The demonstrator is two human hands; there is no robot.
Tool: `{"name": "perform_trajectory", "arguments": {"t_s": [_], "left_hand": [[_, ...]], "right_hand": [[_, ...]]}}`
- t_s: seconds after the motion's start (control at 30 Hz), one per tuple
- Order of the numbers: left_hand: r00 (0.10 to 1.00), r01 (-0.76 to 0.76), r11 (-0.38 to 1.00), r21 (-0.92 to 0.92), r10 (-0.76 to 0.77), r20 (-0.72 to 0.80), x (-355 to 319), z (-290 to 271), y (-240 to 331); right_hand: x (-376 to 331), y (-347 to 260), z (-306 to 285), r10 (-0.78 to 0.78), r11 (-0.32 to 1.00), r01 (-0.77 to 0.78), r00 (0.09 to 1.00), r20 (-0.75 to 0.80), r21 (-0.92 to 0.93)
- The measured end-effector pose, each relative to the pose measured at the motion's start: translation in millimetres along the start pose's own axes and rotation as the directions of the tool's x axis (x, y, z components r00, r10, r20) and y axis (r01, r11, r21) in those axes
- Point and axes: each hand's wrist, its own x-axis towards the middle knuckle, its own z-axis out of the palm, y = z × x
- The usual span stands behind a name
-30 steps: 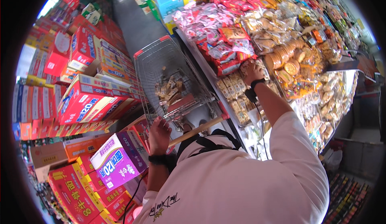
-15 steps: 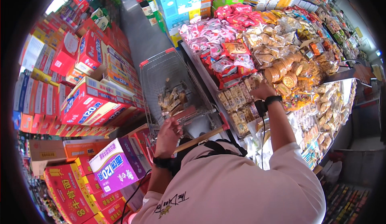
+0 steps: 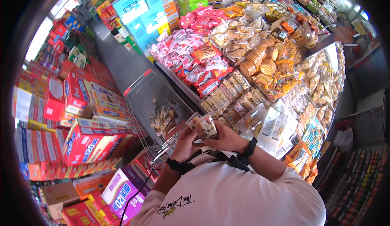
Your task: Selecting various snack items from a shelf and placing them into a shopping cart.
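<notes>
Shop goods crowd both sides of a narrow grey aisle floor (image 3: 122, 61), seen from above over the person's own white-shirted shoulders. Nearest, just above the chest, both hands are together on one clear snack packet (image 3: 203, 125): the left hand (image 3: 185, 140) closes on its left edge and underside, the right hand (image 3: 227, 137) wraps its right side, each with a dark band at the wrist. The packet is lifted clear of the shelves, just beside the near rim of the wire shopping cart (image 3: 140, 98), which stands directly ahead and slightly left. A heap of similar small packets (image 3: 162, 119) lies in the basket's near end; the rest of the basket bottom is bare mesh. To the left the cart's side runs close along stacked red and white cartons (image 3: 81, 136), leaving only a thin gap there. To the right, its other side nearly meets the edge of the display table (image 3: 183, 91), which carries rows of wrapped biscuits (image 3: 235, 92) close in, round cookie packs (image 3: 264, 61) farther back and pink and red sweet bags (image 3: 191, 51) beyond. Past the cart's red-cornered far end the floor opens, bounded by blue boxes (image 3: 142, 6) on its right.
</notes>
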Motion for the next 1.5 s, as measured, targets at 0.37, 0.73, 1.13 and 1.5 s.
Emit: {"name": "perform_trajectory", "arguments": {"t_s": [0.37,0.73,1.13,1.5], "left_hand": [[0.999,-0.033,0.999,-0.036,0.034,0.027,19,7,12],[0.919,0.264,0.964,0.024,-0.259,0.298,21,42,-12],[0.637,0.576,0.804,0.147,-0.554,0.537,-5,7,-55],[0.710,0.490,0.869,0.072,-0.445,0.545,-62,32,-64]], "right_hand": [[-46,11,-5,-0.009,0.969,0.127,0.875,-0.484,0.211],[-89,28,49,-0.042,0.919,0.223,0.876,-0.481,0.326],[-130,71,94,0.000,0.953,-0.195,0.768,-0.641,-0.233],[-184,43,111,0.034,0.997,0.031,0.674,-0.738,0.074]]}}
